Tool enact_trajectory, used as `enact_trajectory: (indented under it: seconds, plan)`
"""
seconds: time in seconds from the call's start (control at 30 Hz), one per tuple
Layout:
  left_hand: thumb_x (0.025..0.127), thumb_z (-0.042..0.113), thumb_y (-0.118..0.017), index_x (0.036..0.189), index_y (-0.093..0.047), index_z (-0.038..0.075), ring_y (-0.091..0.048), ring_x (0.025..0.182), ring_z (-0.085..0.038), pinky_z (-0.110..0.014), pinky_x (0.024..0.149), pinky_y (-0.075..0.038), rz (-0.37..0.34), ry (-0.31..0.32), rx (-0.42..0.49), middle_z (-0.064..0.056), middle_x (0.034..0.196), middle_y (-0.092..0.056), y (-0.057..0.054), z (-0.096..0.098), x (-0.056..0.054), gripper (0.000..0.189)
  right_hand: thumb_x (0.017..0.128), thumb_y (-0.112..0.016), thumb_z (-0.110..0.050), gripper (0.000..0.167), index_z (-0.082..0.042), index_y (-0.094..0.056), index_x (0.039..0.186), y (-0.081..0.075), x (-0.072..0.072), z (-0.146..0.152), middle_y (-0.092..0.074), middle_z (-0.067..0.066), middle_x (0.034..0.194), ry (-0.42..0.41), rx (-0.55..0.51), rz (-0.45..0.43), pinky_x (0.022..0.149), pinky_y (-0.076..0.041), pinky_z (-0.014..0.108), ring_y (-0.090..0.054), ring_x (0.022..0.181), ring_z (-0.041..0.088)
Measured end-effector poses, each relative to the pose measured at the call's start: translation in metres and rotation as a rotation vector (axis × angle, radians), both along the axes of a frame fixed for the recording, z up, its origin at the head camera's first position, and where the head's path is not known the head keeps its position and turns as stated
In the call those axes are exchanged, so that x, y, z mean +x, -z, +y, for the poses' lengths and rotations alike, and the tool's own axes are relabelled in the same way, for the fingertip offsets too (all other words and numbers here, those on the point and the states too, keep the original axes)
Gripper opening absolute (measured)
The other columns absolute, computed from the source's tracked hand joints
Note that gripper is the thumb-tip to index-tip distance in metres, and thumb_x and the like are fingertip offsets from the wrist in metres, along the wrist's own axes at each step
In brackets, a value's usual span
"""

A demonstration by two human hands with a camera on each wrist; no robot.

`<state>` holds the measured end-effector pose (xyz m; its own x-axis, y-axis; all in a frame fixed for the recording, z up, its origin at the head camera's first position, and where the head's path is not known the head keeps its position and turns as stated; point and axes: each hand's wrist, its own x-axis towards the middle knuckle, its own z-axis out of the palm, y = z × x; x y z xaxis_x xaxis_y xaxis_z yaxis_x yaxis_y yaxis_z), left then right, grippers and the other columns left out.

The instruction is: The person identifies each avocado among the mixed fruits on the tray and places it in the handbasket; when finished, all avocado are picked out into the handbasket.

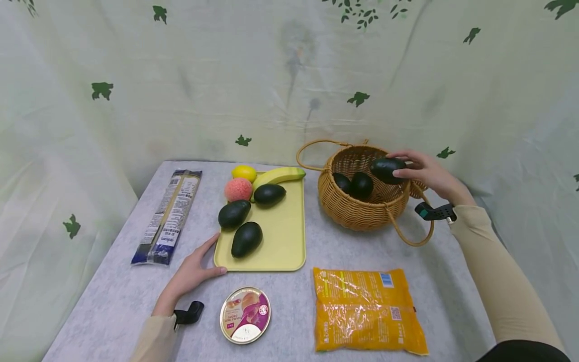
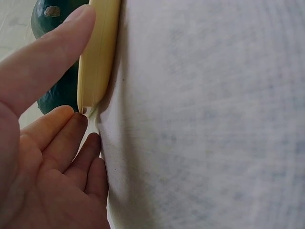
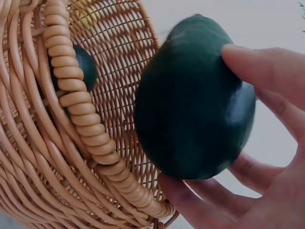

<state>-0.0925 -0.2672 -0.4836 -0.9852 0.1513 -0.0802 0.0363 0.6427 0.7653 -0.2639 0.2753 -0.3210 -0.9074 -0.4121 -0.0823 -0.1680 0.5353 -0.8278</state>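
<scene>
My right hand (image 1: 418, 171) grips a dark green avocado (image 3: 195, 100) between thumb and fingers, above the right side of a wicker basket (image 1: 348, 216). Inside that basket lie dark avocados (image 1: 362, 185), partly hidden by its rim in the right wrist view. At the near left corner of a yellow tray (image 1: 285, 246), my left hand (image 1: 192, 274) rests with its thumb and fingers spread along the edges. Three avocados (image 1: 247, 240) lie on the tray, along with a yellow lemon (image 1: 244, 173), a pink round fruit (image 1: 238, 189) and a banana (image 1: 280, 175).
Left of the tray lies a long clear-and-blue packet (image 1: 168, 218). A round tin (image 1: 246, 315) sits in front of the tray, and an orange bag (image 1: 368, 311) lies in front of the basket. Looped handles (image 1: 418, 241) stick out from the basket. A patterned curtain (image 1: 271, 75) hangs behind the table.
</scene>
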Motion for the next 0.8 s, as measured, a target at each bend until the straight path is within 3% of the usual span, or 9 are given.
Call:
enact_trajectory:
  seconds: [0.13,0.37,0.57,0.8]
  plan:
    - [0.079,0.032,-0.079,0.151,-0.028,0.009,-0.023,0.136,-0.046,-0.062,0.107,-0.021,-0.005,-0.002,0.003,-0.024,0.15,-0.03,0.0,0.0,0.0,0.091,0.096,-0.06,-0.021,0.046,-0.01,-0.047,0.139,0.004,-0.005,-0.002,-0.04,0.015,0.141,-0.052,0.058,-0.005,0.091,-0.043,0.049,-0.048,0.116,0.036]
    - [0.079,0.032,-0.08,0.151,-0.028,0.009,-0.023,0.136,-0.046,-0.061,0.107,-0.021,-0.015,-0.002,0.009,-0.024,0.15,-0.03,0.002,0.001,0.001,0.092,0.093,-0.063,-0.015,0.042,-0.008,-0.053,0.134,0.008,-0.01,-0.008,-0.047,0.017,0.136,-0.152,0.199,0.054,0.087,-0.041,0.05,-0.049,0.112,0.034]
    - [0.079,0.032,-0.079,0.151,-0.028,0.01,-0.023,0.136,-0.046,-0.062,0.107,-0.021,-0.018,-0.007,0.004,-0.024,0.15,-0.03,0.001,0.001,0.001,0.092,0.093,-0.058,-0.003,0.031,-0.003,-0.059,0.124,0.007,-0.009,-0.019,-0.052,0.021,0.131,-0.21,0.318,0.167,0.089,-0.041,0.055,-0.049,0.114,0.038]
    - [0.08,0.032,-0.079,0.151,-0.028,0.009,-0.023,0.136,-0.047,-0.062,0.107,-0.021,-0.015,-0.01,-0.001,-0.024,0.15,-0.03,-0.001,0.001,0.0,0.091,0.096,-0.055,-0.004,0.03,-0.004,-0.058,0.125,0.004,-0.003,-0.034,-0.053,0.018,0.13,-0.183,0.265,0.214,0.094,-0.039,0.056,-0.047,0.119,0.036]
